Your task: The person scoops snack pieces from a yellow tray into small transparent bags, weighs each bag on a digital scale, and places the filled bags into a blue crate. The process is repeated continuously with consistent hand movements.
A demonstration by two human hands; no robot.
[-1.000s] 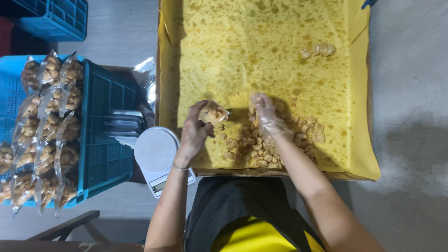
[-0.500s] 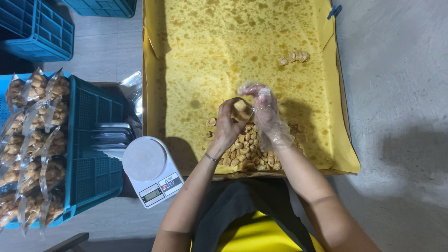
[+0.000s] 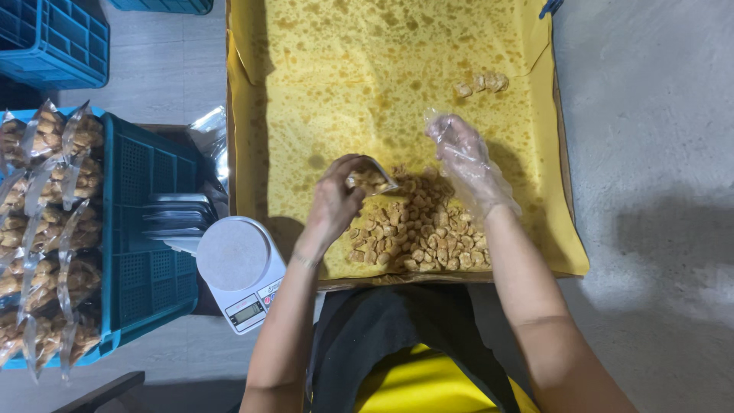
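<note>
My left hand [image 3: 332, 205] grips a small bag [image 3: 371, 178], part-filled w/ snacks. Right hand [image 3: 462, 157], gloved, is open & empty above the pile [image 3: 417, 229] near the tray's [image 3: 243, 153] front edge. Next, I think: scoop more.

Small clear bag [image 3: 370, 179] part-filled with golden snack pieces, tilted, above the loose pile [image 3: 417, 229].

Yellow paper, tan snacks, blue crates
Tray liner paper [image 3: 397, 84] yellow w/ darker oil blotches; fried snack pieces [image 3: 417, 229] golden-tan; crate [image 3: 149, 229] blue; scale [image 3: 241, 268] white w/ grey platform; glove on right hand [image 3: 466, 160] clear; apron [image 3: 390, 336] black, shirt [image 3: 420, 382] yellow
</note>
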